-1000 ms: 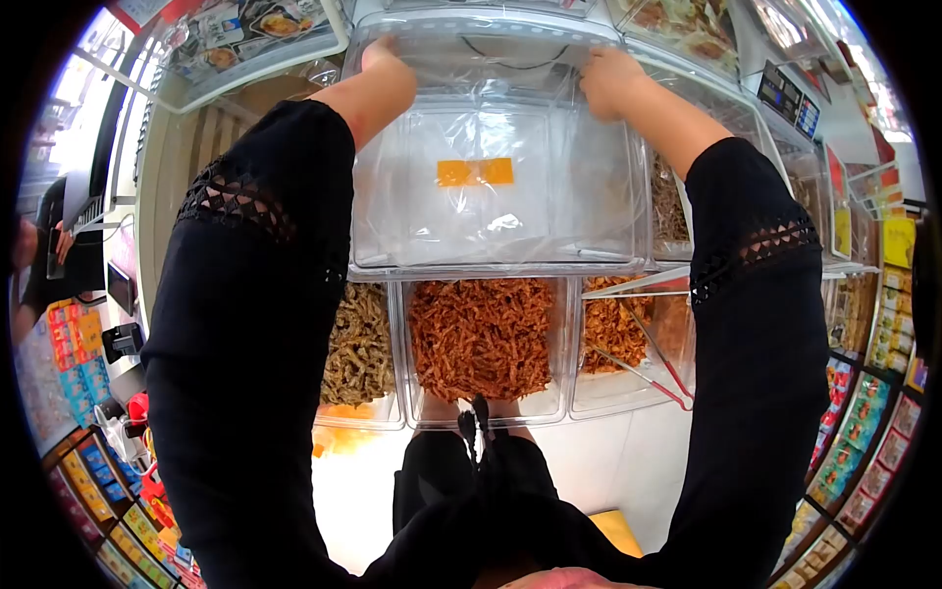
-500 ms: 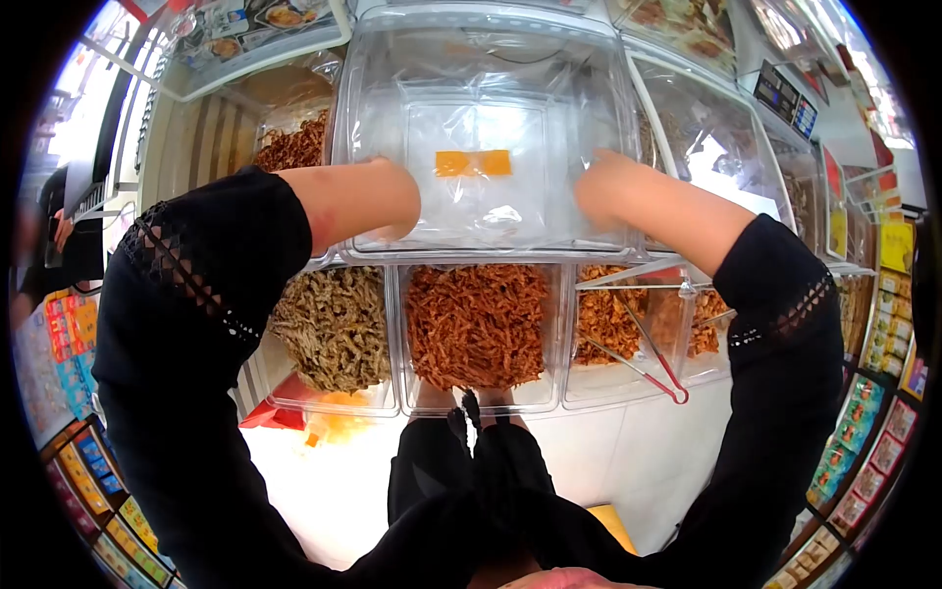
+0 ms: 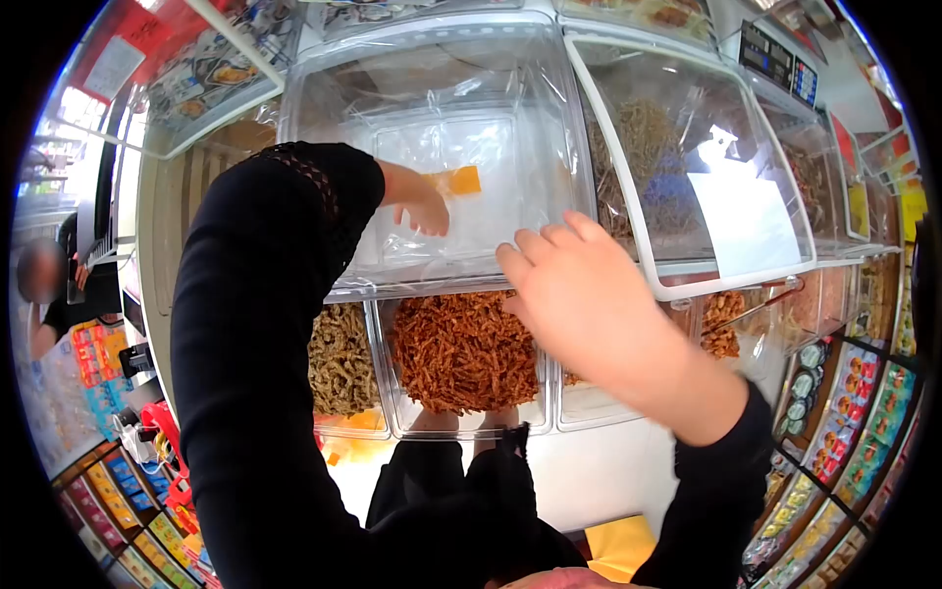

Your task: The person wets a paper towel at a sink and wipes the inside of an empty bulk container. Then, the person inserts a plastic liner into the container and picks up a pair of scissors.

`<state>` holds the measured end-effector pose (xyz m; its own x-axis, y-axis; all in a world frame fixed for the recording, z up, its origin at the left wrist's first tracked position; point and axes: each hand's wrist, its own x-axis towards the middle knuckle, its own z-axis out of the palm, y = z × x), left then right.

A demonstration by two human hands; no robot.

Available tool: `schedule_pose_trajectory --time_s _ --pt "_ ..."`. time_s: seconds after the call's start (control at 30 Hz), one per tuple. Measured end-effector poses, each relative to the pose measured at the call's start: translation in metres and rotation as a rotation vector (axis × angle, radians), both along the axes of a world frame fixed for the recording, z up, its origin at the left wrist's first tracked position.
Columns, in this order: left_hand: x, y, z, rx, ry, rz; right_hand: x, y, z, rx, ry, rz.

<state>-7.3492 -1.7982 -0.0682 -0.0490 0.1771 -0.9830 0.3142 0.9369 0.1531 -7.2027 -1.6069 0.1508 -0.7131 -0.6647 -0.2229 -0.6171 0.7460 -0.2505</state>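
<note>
A large clear bin [image 3: 442, 287] lined with see-through plastic film stands in front of me. Orange-yellow tape [image 3: 458, 181] shows on its film. My left hand [image 3: 426, 210] reaches over the bin beside the tape, fingers hanging down and apart; no held thing shows. Above the bin's front edge, my right hand [image 3: 569, 280] is raised, its fingers spread and nothing visible in them. Below it lies a front bin of reddish-brown dried strips [image 3: 461, 358]. Greenish-brown strips [image 3: 340, 363] fill the bin to its left, partly behind my left sleeve.
A white-framed clear lid [image 3: 643, 231] with a white sheet [image 3: 748, 224] slopes over the bin at the right. Tongs [image 3: 760, 310] lie across the front right bin. Packaged goods [image 3: 839, 422] line shelves at the right. Another person [image 3: 61, 294] is at the far left.
Both hands have left the big bin's sides. My left hand moved inward toward the tape; my right hand came back toward me over the front edge. The view has shifted.
</note>
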Motion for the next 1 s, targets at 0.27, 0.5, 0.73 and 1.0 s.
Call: schedule_pose_trajectory --time_s 0.27,0.5,0.73,1.0 --pt "0.03 -0.012 -0.026 0.063 -0.192 0.316 0.027 -0.012 -0.042 -0.384 0.302 -0.268" --pt "0.042 -0.012 -0.023 0.144 -0.299 0.464 0.026 -0.007 -0.045 -0.445 0.334 -0.273" --pt "-0.02 0.004 -0.02 0.371 0.428 0.161 0.032 -0.005 -0.031 -0.396 0.352 -0.256" --pt "-0.033 0.006 -0.04 0.186 0.714 0.11 0.122 0.023 -0.033 -0.507 0.149 -0.481"
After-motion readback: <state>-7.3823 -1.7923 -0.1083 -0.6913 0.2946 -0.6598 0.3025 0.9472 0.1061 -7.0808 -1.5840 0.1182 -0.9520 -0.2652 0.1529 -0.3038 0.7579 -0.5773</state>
